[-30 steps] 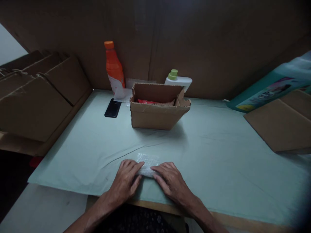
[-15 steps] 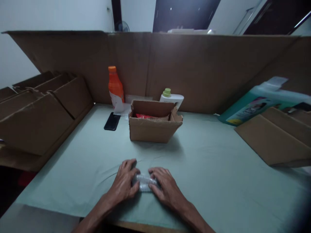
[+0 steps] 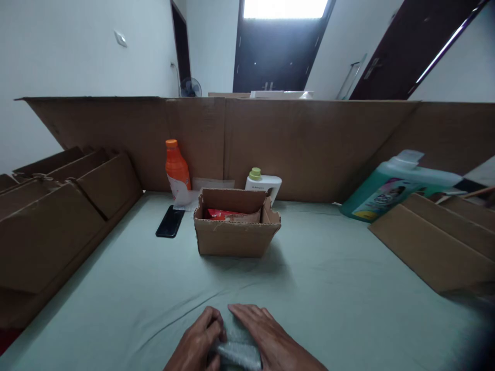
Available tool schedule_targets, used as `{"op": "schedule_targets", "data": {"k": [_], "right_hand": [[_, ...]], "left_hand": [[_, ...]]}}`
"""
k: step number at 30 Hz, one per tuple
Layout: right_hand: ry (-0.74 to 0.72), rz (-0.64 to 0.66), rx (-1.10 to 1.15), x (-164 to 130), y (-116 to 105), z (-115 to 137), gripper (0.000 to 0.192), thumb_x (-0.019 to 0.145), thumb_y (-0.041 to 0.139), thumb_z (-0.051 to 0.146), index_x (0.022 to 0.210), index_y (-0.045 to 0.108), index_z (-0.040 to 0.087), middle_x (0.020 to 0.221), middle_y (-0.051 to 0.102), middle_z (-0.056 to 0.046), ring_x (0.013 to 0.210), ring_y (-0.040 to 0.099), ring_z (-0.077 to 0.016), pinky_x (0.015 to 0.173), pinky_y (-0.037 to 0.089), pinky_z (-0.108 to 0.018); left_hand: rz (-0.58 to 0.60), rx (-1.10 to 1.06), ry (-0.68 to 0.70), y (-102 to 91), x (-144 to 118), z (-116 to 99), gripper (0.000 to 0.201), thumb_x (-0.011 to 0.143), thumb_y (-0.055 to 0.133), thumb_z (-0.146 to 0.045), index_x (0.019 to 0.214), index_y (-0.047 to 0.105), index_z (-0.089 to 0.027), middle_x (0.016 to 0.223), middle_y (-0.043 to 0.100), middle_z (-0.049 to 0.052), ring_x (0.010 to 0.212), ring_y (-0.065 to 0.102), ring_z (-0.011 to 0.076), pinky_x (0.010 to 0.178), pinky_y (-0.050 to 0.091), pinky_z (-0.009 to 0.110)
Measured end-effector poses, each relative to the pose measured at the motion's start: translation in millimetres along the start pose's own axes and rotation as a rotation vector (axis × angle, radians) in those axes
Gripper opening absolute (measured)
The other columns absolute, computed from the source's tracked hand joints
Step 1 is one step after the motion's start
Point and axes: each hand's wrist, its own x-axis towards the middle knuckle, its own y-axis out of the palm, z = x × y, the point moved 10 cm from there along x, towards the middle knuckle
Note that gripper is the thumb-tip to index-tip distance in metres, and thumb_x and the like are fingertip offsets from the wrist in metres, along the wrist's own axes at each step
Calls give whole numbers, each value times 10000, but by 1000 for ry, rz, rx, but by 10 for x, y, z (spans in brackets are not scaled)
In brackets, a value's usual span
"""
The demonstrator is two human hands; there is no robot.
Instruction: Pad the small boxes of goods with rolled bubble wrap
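Observation:
A small, clear roll of bubble wrap (image 3: 240,354) lies low in the view, near the bottom edge, between my two hands. My left hand (image 3: 201,341) is curled around its left end, fingers bent and closed. Fingers stretched out and held together, my right hand (image 3: 266,335) slants over the right end, its palm side touching the wrap. What may be inside the wrap cannot be made out. Ahead of my hands stands an open cardboard box (image 3: 232,241) with a red packet (image 3: 222,214) inside.
Behind the box are an orange bottle (image 3: 178,167), a white bottle with a green cap (image 3: 266,183) and a black phone (image 3: 170,221). Cardboard bins (image 3: 58,226) line the left. At right, a green jug (image 3: 382,188) leans behind another carton (image 3: 433,247). A cardboard wall (image 3: 309,149) closes the back.
The view has tilted up, so everything sits lower in the picture. My left fingers have curled more tightly; my right fingers have straightened out over the bubble wrap.

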Motion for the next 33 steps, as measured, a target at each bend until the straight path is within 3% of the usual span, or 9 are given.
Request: {"op": "schedule_targets", "data": {"k": [4, 6, 10, 14, 18, 20, 22, 26, 33], "right_hand": [[-78, -108, 11, -30, -70, -25, 587, 806, 672, 199, 1364, 564, 347, 1316, 661, -45, 1233, 598, -281, 1061, 456, -406], [-81, -168, 22, -30, -132, -67, 429, 791, 610, 147, 1178, 651, 329, 1143, 711, -16, 1084, 658, -249, 941, 513, -347], [-25, -248, 18, -40, -423, -56, 289, 728, 565, 107, 961, 645, 258, 980, 708, -12, 917, 667, -216, 813, 513, -299], [3, -288, 26, -193, -971, 86, 118, 804, 573, 181, 867, 646, 250, 819, 704, 12, 741, 664, -178, 683, 500, -257], [7, -596, -20, -574, -1899, 174, 152, 847, 644, 384, 953, 686, 282, 856, 733, -20, 725, 688, -208, 633, 540, -272], [36, -790, -81, -728, -2360, 230, 223, 828, 673, 465, 957, 682, 284, 829, 720, -35, 676, 667, -210, 571, 530, -273], [24, -847, -151, -658, -2656, 373, 227, 829, 661, 467, 960, 677, 282, 826, 709, -37, 676, 646, -204, 563, 514, -274], [-34, -632, -227, 67, -2760, 657, 172, 817, 591, 344, 934, 661, 240, 819, 698, -11, 686, 616, -178, 600, 474, -271], [27, -167, -450, 1159, -2289, 579, 177, 772, 580, 129, 902, 677, 200, 756, 702, 8, 636, 628, -136, 550, 394, -218]], "left_hand": [[11, 65, 31, 39, -58, -27, 291, 772, 517, -45, 949, 586, -266, 1011, 613, 19, 845, 633, 144, 737, 522, 215], [-28, 71, 94, -124, -6, -168, 254, 872, 546, -149, 1083, 588, -285, 1074, 634, 43, 918, 662, 169, 795, 553, 241], [-331, 317, 353, -951, 329, -716, 639, 875, 645, -262, 1460, 387, -261, 1471, 470, 170, 1351, 481, 310, 1077, 468, 452], [-606, 629, 408, -1644, 810, -987, 588, 887, 586, -127, 1443, 409, -205, 1444, 521, 168, 1425, 383, 342, 1134, 376, 563], [-606, 647, 433, -1646, 972, -899, 255, 881, 524, -31, 1054, 609, -199, 1089, 700, 78, 1267, 532, 292, 1110, 387, 545], [-600, 613, 439, -1545, 901, -816, 251, 883, 510, -11, 996, 605, -214, 1026, 705, 49, 1219, 561, 258, 1117, 374, 524], [-589, 582, 430, -1464, 831, -746, 270, 887, 504, -14, 1029, 597, -224, 1051, 703, 49, 1204, 568, 249, 1110, 377, 511], [-566, 547, 420, -1430, 803, -700, 275, 904, 490, -22, 1063, 582, -227, 1064, 705, 54, 1146, 605, 226, 1108, 365, 492], [-534, 533, 435, -1479, 828, -681, 261, 937, 480, -57, 1102, 588, -228, 1089, 718, 50, 1095, 650, 199, 1134, 313, 470]]}}
